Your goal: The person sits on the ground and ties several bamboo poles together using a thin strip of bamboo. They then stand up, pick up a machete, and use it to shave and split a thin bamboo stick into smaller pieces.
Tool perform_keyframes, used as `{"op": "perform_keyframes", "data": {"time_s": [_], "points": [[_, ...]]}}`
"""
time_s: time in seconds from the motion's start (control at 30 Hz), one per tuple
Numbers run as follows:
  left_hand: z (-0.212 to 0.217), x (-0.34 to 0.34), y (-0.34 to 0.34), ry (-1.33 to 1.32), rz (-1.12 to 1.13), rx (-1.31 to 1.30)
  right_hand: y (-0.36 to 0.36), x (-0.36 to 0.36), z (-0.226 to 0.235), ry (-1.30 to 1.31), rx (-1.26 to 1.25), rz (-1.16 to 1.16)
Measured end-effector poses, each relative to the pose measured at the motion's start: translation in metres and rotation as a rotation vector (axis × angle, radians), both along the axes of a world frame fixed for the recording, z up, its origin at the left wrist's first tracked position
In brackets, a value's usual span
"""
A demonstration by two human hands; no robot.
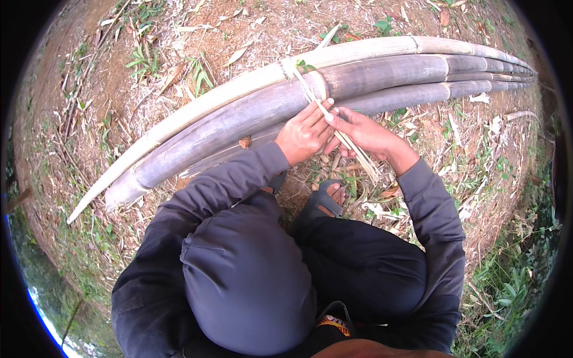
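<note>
Several long bamboo poles lie side by side on the ground, curving across the view. The farthest is a thin pale pole; nearer to me is a thick grey-brown pole. A pale, flat bamboo strip passes over the poles, and its loose ends run down between my hands. My left hand is closed on the strip at the near side of the poles, knuckles up. My right hand pinches it with thumb and fingers just beside the left. Part of the strip is hidden under my fingers.
Dry leaves, bamboo scraps and small green plants litter the brown soil. My sandalled foot is planted close below my hands. Denser grass grows at the lower right.
</note>
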State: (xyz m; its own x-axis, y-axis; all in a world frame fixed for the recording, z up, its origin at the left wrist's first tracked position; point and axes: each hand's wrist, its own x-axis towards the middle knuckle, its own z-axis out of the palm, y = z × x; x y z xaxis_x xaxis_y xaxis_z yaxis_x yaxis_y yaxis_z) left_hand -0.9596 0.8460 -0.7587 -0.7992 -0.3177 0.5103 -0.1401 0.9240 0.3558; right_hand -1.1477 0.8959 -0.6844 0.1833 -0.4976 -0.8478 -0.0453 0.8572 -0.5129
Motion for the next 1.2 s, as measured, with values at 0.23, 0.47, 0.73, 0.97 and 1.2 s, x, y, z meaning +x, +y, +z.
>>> {"op": "perform_keyframes", "data": {"time_s": [0.23,0.47,0.73,0.97,1.2], "points": [[0.025,0.059,0.014,-0.075,-0.183,0.052,0.001,0.000,0.002,0.198,-0.041,0.143],[0.072,0.037,-0.057,0.011,-0.012,0.283,0.036,0.057,-0.028,1.044,-0.690,0.617],[0.034,-0.009,-0.071,-0.393,-0.405,0.033,0.029,0.033,-0.046,1.068,-0.801,0.655],[0.031,-0.027,-0.076,-0.385,-0.444,-0.043,0.028,-0.004,-0.059,0.110,-0.277,0.079],[0.020,0.000,-0.067,-0.288,-0.513,-0.204,0.039,0.003,-0.047,-0.461,0.118,-0.314]]}}
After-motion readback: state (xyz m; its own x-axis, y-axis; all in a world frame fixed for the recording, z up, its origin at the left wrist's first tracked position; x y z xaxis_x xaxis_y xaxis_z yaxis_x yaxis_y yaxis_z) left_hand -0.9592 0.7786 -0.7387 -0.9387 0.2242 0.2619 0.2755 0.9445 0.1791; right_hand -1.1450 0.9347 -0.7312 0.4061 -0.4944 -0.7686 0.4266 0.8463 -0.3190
